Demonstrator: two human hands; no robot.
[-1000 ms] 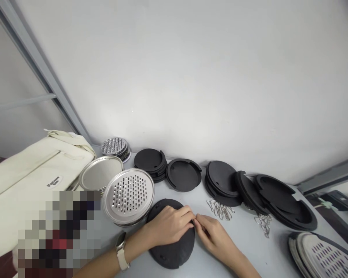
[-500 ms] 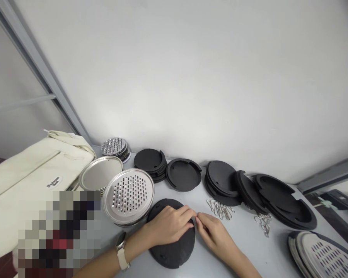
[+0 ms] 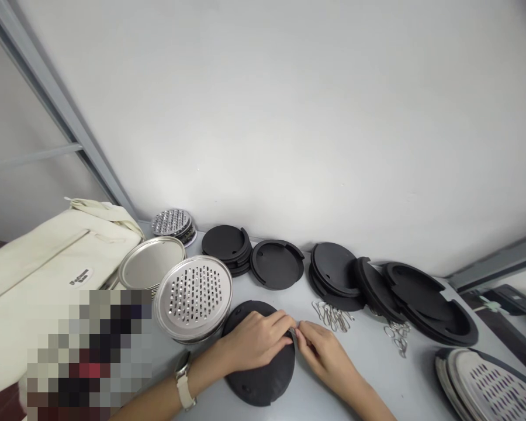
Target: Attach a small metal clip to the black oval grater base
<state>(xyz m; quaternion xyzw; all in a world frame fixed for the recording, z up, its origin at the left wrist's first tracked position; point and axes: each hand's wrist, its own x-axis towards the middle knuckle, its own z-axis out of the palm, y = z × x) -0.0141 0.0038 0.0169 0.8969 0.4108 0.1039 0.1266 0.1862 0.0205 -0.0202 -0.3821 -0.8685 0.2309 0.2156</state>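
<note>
A round black disc lies on the grey table near its front edge. Across its top rests my left hand, a watch on its wrist, with fingers curled and pinched near the disc's right rim. My right hand meets those fingertips from the right, thumb and finger pressed together. A tiny bit of metal shows between the two hands, too small to make out. Metal clips lie in a loose pile behind my right hand. Left of the disc, a stack of round metal graters touches or nearly touches it.
Black discs and larger black trays line the wall. Plain metal discs and small graters stand at the left, beside a cream bag. More clips and large graters are at the right.
</note>
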